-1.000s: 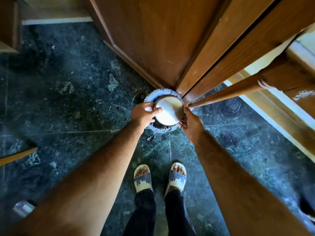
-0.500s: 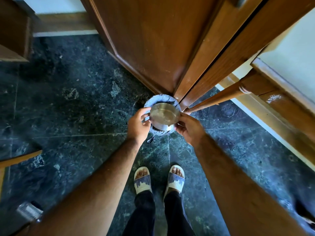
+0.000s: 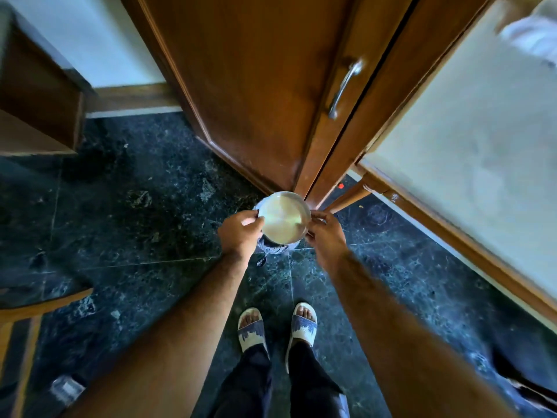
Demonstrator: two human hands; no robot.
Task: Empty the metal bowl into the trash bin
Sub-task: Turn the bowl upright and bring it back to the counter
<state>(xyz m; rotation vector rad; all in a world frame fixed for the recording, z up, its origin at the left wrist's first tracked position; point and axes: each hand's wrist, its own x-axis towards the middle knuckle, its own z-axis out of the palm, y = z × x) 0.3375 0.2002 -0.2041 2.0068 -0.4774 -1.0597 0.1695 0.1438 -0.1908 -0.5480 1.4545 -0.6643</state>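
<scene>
Both hands are closed on a metal bowl [image 3: 284, 217]: left hand [image 3: 240, 234] at its left rim, right hand [image 3: 326, 235] at its right. It is held over a trash bin [image 3: 272, 247], mostly hidden beneath, which stands on dark green marble floor [image 3: 144, 212] at the corner of a wooden cabinet door [image 3: 256, 86] with a metal handle [image 3: 343, 89]. A pale-topped wooden table [image 3: 470, 140] is seen at right. Sandalled feet [image 3: 251, 328] are seen below.
</scene>
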